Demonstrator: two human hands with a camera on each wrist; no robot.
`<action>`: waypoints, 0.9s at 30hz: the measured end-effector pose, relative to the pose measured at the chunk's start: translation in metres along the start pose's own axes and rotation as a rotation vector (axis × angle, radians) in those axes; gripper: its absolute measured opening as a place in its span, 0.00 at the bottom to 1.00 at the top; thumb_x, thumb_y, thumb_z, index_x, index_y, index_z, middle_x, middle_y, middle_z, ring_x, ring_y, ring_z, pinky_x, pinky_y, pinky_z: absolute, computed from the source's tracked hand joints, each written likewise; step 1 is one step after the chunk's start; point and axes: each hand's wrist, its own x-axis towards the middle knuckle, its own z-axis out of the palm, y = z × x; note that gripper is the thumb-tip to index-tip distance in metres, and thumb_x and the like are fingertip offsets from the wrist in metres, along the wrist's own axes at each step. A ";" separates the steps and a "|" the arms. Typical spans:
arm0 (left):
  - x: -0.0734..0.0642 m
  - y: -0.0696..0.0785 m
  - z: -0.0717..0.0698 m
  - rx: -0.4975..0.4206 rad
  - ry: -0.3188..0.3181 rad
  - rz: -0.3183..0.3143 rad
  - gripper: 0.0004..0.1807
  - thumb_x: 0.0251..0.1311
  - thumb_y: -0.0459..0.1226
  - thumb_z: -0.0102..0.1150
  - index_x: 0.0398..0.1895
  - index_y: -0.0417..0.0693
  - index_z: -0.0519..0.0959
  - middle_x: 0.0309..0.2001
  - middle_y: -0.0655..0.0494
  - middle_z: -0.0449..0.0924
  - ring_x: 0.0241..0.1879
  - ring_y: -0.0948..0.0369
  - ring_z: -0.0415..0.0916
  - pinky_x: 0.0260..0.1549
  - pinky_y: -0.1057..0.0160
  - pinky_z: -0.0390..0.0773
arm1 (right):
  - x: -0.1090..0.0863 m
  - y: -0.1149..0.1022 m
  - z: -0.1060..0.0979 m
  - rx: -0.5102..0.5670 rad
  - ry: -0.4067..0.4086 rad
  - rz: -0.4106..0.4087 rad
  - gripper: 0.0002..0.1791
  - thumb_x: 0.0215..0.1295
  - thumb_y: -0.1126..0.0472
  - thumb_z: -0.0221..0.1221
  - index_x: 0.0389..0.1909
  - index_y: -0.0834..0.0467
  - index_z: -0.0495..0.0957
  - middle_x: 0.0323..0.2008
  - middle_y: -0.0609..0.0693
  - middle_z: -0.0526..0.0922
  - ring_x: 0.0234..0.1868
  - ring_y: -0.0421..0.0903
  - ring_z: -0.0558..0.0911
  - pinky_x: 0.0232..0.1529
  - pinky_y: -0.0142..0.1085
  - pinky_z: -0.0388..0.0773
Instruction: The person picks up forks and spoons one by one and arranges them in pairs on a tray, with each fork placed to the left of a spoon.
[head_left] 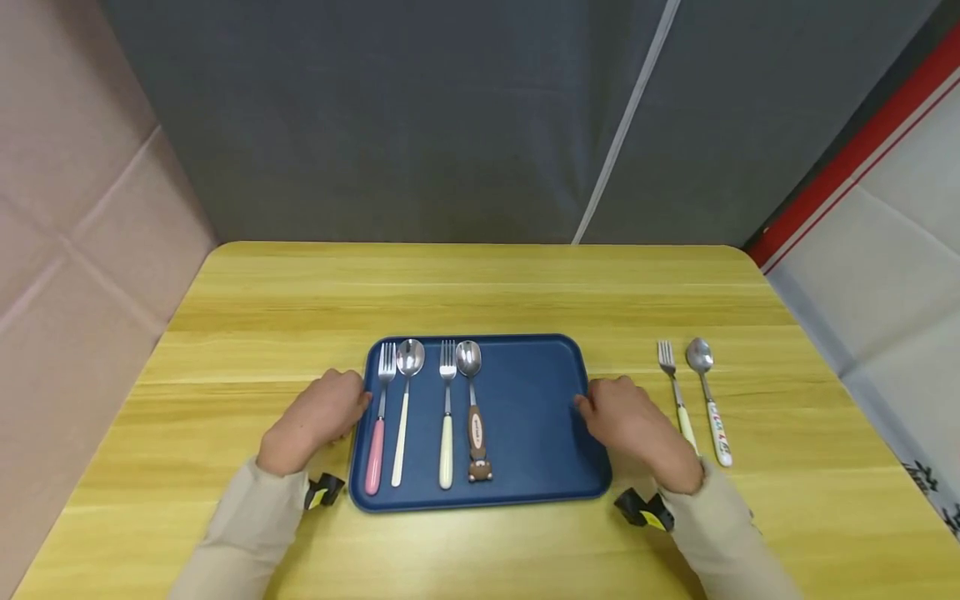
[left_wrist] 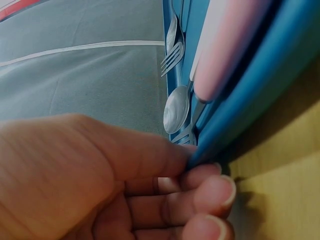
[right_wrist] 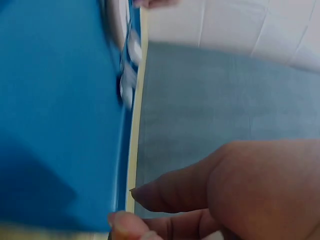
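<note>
A dark blue tray (head_left: 532, 417) lies on the table. On its left half rest a fork with a pink handle (head_left: 374, 458), a spoon with a thin cream handle (head_left: 401, 437), a fork with a cream handle (head_left: 446, 450) and a spoon with a brown bear handle (head_left: 476, 433). My left hand (head_left: 322, 417) pinches the tray's left rim; in the left wrist view its thumb (left_wrist: 160, 157) lies above the edge, fingers underneath. Beside the right rim is my right hand (head_left: 630, 417). A gap separates its thumb (right_wrist: 165, 192) from the forefinger (right_wrist: 127, 225).
Right of the tray, a cream-handled fork (head_left: 675, 387) and a spoon with a patterned white handle (head_left: 718, 429) lie on the wooden table (head_left: 450, 292). The right forearm partly covers that fork's handle. A dark grey curtain (head_left: 375, 125) hangs behind.
</note>
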 end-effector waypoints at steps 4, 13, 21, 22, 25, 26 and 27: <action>0.001 0.000 0.000 0.002 0.001 0.001 0.17 0.69 0.34 0.46 0.20 0.41 0.74 0.12 0.53 0.69 0.10 0.60 0.68 0.13 0.64 0.68 | -0.006 0.021 -0.008 -0.026 0.031 0.009 0.19 0.72 0.60 0.49 0.18 0.58 0.69 0.13 0.50 0.65 0.14 0.45 0.66 0.18 0.36 0.63; 0.001 0.000 0.001 0.004 -0.001 -0.009 0.17 0.69 0.34 0.46 0.20 0.41 0.74 0.12 0.52 0.69 0.10 0.60 0.67 0.12 0.65 0.67 | -0.014 0.053 -0.019 -0.034 -0.016 0.064 0.19 0.72 0.60 0.49 0.17 0.59 0.66 0.14 0.50 0.64 0.16 0.45 0.65 0.20 0.37 0.63; 0.001 -0.001 0.002 0.010 0.003 -0.007 0.17 0.69 0.33 0.46 0.20 0.41 0.74 0.12 0.53 0.69 0.10 0.60 0.67 0.12 0.65 0.67 | -0.014 0.082 -0.032 -0.037 -0.037 0.081 0.21 0.70 0.58 0.51 0.15 0.57 0.64 0.13 0.46 0.61 0.15 0.42 0.64 0.18 0.35 0.62; 0.001 -0.001 0.002 0.010 0.002 -0.007 0.17 0.69 0.34 0.46 0.20 0.41 0.74 0.12 0.53 0.69 0.10 0.60 0.67 0.12 0.65 0.67 | -0.014 0.084 -0.034 -0.033 -0.056 0.095 0.21 0.71 0.57 0.51 0.16 0.57 0.65 0.13 0.46 0.63 0.15 0.42 0.65 0.18 0.36 0.63; 0.001 -0.001 0.001 0.009 -0.002 -0.010 0.17 0.69 0.34 0.46 0.19 0.41 0.73 0.11 0.53 0.69 0.10 0.60 0.67 0.12 0.65 0.67 | -0.015 0.091 -0.038 -0.025 -0.103 0.126 0.20 0.71 0.56 0.50 0.18 0.59 0.69 0.14 0.48 0.69 0.15 0.43 0.69 0.18 0.36 0.66; 0.001 -0.001 0.001 0.008 -0.002 -0.010 0.18 0.69 0.34 0.46 0.19 0.42 0.73 0.11 0.53 0.69 0.10 0.60 0.67 0.12 0.65 0.67 | -0.016 0.093 -0.039 -0.025 -0.114 0.130 0.20 0.72 0.55 0.49 0.19 0.59 0.69 0.14 0.48 0.71 0.15 0.43 0.69 0.18 0.37 0.67; 0.001 -0.001 0.001 0.006 -0.002 -0.010 0.18 0.69 0.34 0.46 0.19 0.42 0.73 0.11 0.53 0.69 0.10 0.60 0.67 0.12 0.65 0.67 | -0.016 0.095 -0.040 -0.028 -0.124 0.136 0.20 0.72 0.55 0.49 0.20 0.60 0.69 0.13 0.48 0.71 0.14 0.43 0.69 0.18 0.37 0.67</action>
